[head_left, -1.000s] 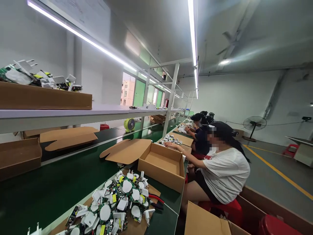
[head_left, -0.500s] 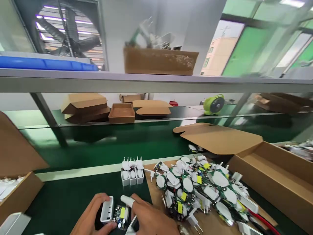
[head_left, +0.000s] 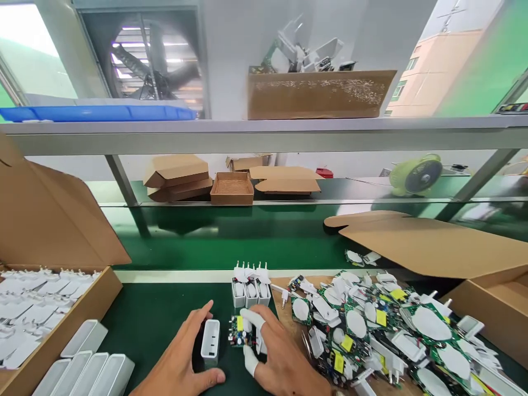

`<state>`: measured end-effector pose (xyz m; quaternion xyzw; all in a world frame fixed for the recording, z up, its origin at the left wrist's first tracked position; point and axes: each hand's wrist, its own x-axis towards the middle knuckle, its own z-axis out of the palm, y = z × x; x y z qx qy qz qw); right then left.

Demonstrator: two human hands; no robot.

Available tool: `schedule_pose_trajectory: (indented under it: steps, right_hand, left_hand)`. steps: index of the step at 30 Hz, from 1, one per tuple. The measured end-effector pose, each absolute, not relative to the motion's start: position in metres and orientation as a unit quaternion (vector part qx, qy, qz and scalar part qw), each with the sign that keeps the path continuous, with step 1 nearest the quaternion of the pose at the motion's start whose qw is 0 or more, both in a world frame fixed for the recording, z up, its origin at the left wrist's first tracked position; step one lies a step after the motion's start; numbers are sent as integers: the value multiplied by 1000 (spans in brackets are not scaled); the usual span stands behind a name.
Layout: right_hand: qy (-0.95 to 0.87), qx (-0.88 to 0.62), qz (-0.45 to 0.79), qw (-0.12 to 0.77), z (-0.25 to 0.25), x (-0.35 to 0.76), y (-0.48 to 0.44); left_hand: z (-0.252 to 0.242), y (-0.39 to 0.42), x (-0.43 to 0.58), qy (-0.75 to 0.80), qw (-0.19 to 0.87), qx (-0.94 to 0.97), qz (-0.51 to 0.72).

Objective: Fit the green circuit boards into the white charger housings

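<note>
A white charger housing (head_left: 210, 340) with port slots in its end stands on the dark green mat. My left hand (head_left: 181, 352) is curved around its left side, thumb and fingers apart, with a gap between palm and housing. My right hand (head_left: 284, 357) wears white finger covers on thumb and index finger. It pinches a small charger circuit board (head_left: 238, 331) with a yellow-wrapped part, just right of the housing. A white piece attached to the board is partly hidden by the fingers. Behind my hands stand several white housings with plug pieces (head_left: 251, 289) on top.
At right lies a pile of circuit boards and plug parts (head_left: 357, 324) on cardboard. An open carton (head_left: 111, 280) of white pieces stands left, beside several white housings (head_left: 99, 374). A shelf (head_left: 264, 132) crosses above; a green fan (head_left: 416, 175) is behind.
The view has swung left, showing more of the left carton. My left hand has loosened from the housing, its fingers now spread. The board in my right hand has moved away from the housing.
</note>
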<state>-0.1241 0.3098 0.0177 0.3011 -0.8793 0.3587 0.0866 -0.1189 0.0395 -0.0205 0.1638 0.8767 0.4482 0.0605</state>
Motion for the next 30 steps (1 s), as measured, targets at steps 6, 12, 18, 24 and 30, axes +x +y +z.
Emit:
schedule_pose_trajectory:
  steps: [6,12,18,24,30]
  right_hand:
    - [-853,329,389,113,34,-114,302]
    - [-860,369,283,212,18,-113,298]
    - [-866,388,244,199,12,-113,300]
    - [-867,399,243,177,8,-111,300]
    - [-870,402,237,161,8,-113,300]
  left_hand:
    - [-27,49,-115,855,16,184,484]
    - [-33,56,-116,855,-82,222,463]
    - [-33,54,-117,856,-105,245,444]
    - [-33,54,-116,861,-115,256,425]
    - [-34,58,-115,862,-112,252,426]
